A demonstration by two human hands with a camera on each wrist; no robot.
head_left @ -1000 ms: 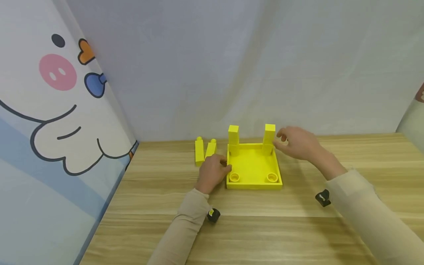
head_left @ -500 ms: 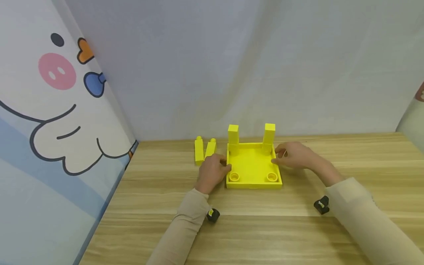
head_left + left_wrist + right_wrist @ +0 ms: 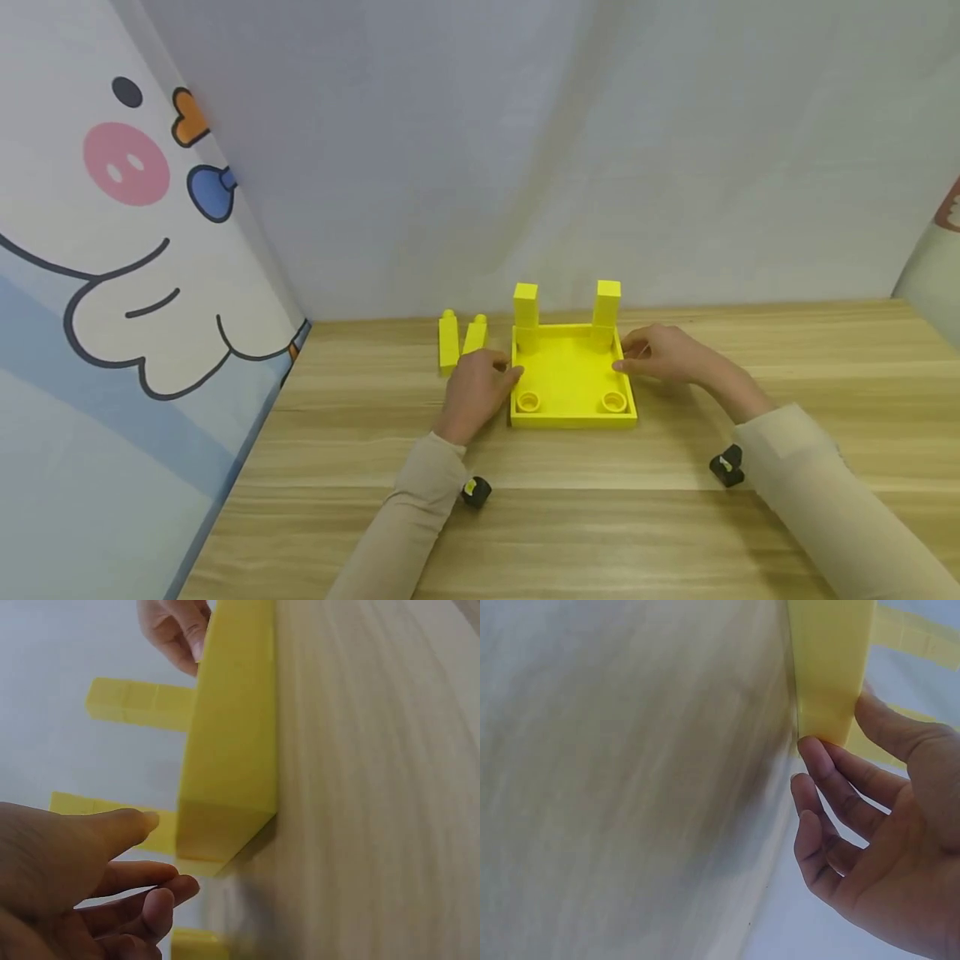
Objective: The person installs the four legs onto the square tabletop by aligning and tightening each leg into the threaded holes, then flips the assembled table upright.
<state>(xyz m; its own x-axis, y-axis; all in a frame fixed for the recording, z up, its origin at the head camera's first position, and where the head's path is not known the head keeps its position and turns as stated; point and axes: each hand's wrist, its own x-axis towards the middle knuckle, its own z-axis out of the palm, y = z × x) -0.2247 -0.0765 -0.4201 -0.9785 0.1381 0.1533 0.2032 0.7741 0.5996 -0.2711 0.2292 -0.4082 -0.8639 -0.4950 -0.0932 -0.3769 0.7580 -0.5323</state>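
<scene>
A yellow toy tabletop (image 3: 570, 375), shaped like a shallow square tray, lies rim up on the table. Two square legs (image 3: 527, 304) stand upright in its far corners; round sockets (image 3: 614, 402) show at the near corners. My right hand (image 3: 663, 354) pinches the right wall, thumb at the rim and index finger outside. My left hand (image 3: 477, 392) is beside the left wall, its thumb tip overlapping the rim; the left wrist view shows the thumb and fingers (image 3: 176, 889) loosely bent and apart. Two loose legs (image 3: 448, 342) with round pegs lie left of the tabletop, one partly behind my left hand.
The wooden table (image 3: 585, 533) ends at a pale cloth backdrop (image 3: 675, 167) just behind the legs. A cartoon-printed panel (image 3: 127, 250) stands along the left side. Black wrist devices (image 3: 476, 492) sit at both sleeves.
My right hand has come down from beside the far right leg to the tabletop's right wall and now pinches it. My left hand stays by the left wall.
</scene>
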